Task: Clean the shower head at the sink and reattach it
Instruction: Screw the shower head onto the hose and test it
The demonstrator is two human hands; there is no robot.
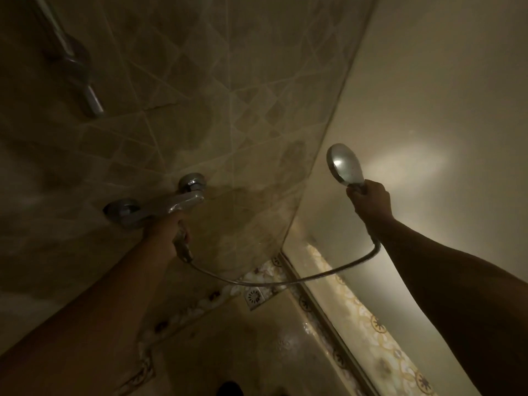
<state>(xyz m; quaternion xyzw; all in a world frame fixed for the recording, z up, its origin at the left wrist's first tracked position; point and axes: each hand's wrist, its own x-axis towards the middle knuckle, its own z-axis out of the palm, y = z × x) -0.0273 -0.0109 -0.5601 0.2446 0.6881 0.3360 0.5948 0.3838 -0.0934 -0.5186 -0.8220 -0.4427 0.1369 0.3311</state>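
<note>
Hands are both busy: the right hand (370, 197) grips the round shiny silver shower head (344, 164), and the left hand (168, 228) holds the silver hose (285, 281) end under the silver wall tap (160, 208). Cleaning or reattaching? Cannot tell.

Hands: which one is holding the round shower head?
The right hand. It grips the handle of the shower head, held up by the pale wall. The left hand is down at the wall tap instead.
</note>
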